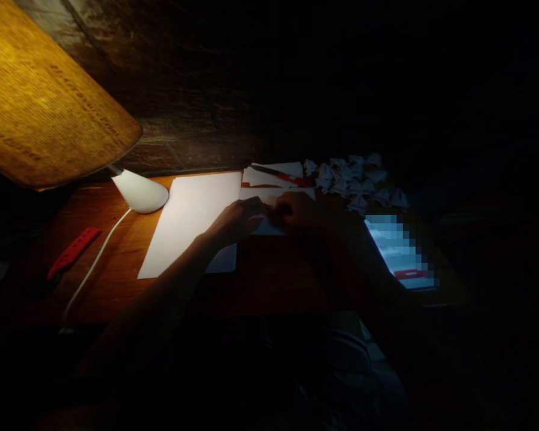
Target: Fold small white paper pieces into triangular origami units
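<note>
My left hand reaches in over the edge of a stack of white sheets, its fingers curled at a small piece of white paper. Facing it, my right hand is closed on the same paper, mostly in shadow. The hands almost meet, and the fingertips and exact folds are too dark to make out. Behind and beneath them lies another white sheet. The large stack of paper is left of the hands, brightly lit.
A lamp with a yellow shade and white base stands left, its cord trailing forward. A red strip-like object lies nearby. At the back are a red-handled knife and several folded paper pieces. A lit screen lies right.
</note>
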Motion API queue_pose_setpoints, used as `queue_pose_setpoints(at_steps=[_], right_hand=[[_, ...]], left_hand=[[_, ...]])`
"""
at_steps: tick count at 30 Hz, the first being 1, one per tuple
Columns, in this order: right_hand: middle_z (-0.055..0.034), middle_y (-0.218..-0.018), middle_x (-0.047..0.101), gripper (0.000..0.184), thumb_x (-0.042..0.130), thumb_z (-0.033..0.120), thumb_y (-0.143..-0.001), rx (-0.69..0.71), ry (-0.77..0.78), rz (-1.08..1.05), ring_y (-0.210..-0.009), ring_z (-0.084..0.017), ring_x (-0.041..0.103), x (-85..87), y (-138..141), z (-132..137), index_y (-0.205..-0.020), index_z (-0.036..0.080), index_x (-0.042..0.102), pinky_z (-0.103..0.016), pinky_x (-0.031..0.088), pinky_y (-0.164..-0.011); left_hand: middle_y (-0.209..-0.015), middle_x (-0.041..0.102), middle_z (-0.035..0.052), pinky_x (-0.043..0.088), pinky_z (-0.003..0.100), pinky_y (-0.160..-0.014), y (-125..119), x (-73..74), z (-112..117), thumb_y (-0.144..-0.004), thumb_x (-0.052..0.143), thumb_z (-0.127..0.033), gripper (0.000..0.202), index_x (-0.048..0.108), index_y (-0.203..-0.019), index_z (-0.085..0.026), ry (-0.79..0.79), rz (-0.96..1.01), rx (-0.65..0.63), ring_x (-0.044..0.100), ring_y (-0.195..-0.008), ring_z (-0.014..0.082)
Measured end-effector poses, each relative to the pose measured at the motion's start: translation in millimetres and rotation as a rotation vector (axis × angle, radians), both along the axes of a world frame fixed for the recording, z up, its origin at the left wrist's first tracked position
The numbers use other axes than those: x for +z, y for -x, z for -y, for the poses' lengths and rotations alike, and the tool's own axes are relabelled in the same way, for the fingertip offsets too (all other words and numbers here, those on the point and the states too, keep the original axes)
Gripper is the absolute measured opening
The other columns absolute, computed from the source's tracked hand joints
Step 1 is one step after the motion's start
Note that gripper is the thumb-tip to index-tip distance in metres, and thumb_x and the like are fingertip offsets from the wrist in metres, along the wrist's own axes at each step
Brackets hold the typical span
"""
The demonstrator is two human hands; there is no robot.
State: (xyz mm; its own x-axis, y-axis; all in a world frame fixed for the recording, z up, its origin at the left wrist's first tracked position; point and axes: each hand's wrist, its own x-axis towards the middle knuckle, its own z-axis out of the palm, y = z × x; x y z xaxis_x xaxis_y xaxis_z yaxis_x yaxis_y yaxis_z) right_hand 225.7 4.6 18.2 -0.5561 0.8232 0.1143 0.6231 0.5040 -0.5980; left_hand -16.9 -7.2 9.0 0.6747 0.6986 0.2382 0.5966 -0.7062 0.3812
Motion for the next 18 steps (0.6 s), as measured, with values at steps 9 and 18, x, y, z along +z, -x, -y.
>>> queue_pose_setpoints(at_steps=[9, 18], right_hand=[[-0.0074, -0.095, 0.078, 0.006, 0.076, 0.022, -0.084, -0.003, 0.009, -0.018, -0.085, -0.02, 0.064, -0.8, -0.9, 0.1, -0.088, 0.018, 0.078, -0.031, 0.041, -0.078], [-0.0072, -0.096, 0.078, 0.005, 0.075, 0.016, -0.081, -0.01, 0.022, -0.051, -0.088, -0.021, 0.066, -2.0, -0.6, -1.0, -0.086, 0.018, 0.076, -0.03, 0.042, -0.081]], left_hand=[[-0.127, 0.077, 0.009, 0.062, 0.039, -0.1, 0.8, 0.6, -0.9, -0.096, 0.059, -0.014, 0.033, 0.079, -0.12, -0.024, 0.016, 0.021, -0.006, 0.076, -0.114, 0.0231], [-0.128, 0.078, 0.0078, 0.062, 0.038, -0.099, 0.3, 0.5, 0.3, -0.098, 0.058, -0.016, 0.03, 0.078, -0.12, -0.024, 0.004, 0.003, 0.005, 0.076, -0.112, 0.0232]])
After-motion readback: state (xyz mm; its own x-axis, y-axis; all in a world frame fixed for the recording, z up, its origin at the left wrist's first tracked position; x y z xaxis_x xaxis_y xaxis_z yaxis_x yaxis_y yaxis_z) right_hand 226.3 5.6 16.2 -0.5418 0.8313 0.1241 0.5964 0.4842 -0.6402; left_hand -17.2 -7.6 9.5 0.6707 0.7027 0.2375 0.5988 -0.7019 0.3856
